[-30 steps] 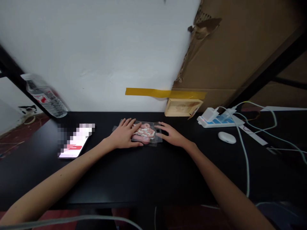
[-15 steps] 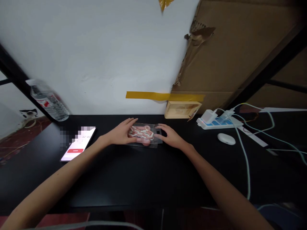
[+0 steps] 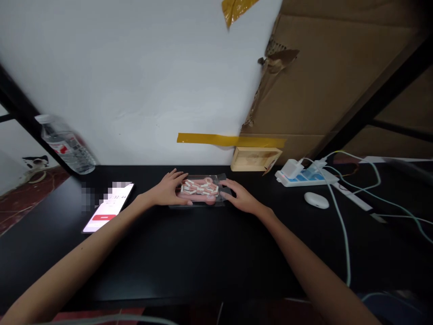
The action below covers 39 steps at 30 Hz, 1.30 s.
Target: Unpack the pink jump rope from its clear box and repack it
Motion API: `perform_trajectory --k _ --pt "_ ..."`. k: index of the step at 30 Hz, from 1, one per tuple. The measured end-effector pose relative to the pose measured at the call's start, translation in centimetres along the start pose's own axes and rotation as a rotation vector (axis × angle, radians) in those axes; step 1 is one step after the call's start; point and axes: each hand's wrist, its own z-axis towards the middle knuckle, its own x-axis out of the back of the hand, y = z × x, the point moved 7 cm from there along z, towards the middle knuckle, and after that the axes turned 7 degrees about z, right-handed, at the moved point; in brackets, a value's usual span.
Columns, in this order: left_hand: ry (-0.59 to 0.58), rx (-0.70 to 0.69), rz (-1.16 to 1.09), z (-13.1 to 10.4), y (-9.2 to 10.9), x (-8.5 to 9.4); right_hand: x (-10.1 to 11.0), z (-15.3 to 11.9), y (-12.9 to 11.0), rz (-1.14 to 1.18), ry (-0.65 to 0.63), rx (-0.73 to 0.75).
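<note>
Flanking a packet (image 3: 199, 188), left hand (image 3: 166, 189) and right hand (image 3: 242, 198) splay between phone (image 3: 110, 208) and powerboard (image 3: 308, 181).

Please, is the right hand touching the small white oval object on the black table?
Apart. The head view shows it plainly: black tabletop lies between the right hand and the white oval object.
</note>
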Motion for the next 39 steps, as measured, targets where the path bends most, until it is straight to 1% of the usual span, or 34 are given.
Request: perform_trajectory --k 4,8,11,13,16,19,23,28,31,33,35,37,39 --pt "0.018 0.026 0.063 -0.1 0.4 0.1 0.3 0.0 0.2 0.061 -0.072 0.011" --pt "0.011 0.022 0.133 -0.3 0.6 0.3 2.0 -1.0 1.2 0.168 -0.153 -0.05" --pt "0.042 -0.017 0.162 -0.5 1.5 0.3 2.8 -1.9 1.3 0.161 -0.196 -0.093" --pt "0.072 -0.047 0.169 -0.5 2.3 0.0 2.6 -1.9 0.9 0.114 -0.175 -0.092" --pt "0.111 -0.064 0.183 -0.5 3.1 -0.6 1.8 -1.4 0.3 0.038 -0.077 -0.072" --pt "0.128 -0.083 0.197 -0.5 3.4 -0.9 0.7 -0.7 0.2 -0.033 0.004 -0.067" --pt "0.145 -0.104 0.218 -0.5 3.5 -0.9 0.0 -0.5 0.8 -0.041 0.024 -0.082" --pt "0.143 -0.111 0.246 -0.5 3.6 -1.0 1.3 -0.8 1.5 0.067 0.082 -0.091" --pt "0.149 -0.108 0.249 -0.5 3.6 -1.0 2.8 -0.8 1.1 0.179 0.178 -0.082" --pt "0.142 -0.101 0.249 -0.5 3.7 -1.0 3.6 -0.8 0.5 0.212 0.24 -0.057" --pt "0.128 -0.091 0.253 -0.5 3.7 -1.1 3.4 -0.9 -0.2 0.167 0.223 -0.01" --pt "0.124 -0.086 0.243 -0.5 3.7 -1.1 2.5 -0.9 -0.4 0.079 0.143 0.008" --pt "0.133 -0.086 0.22 -0.5 3.7 -1.0 1.4 -1.0 -0.2 0.002 0.063 -0.012"
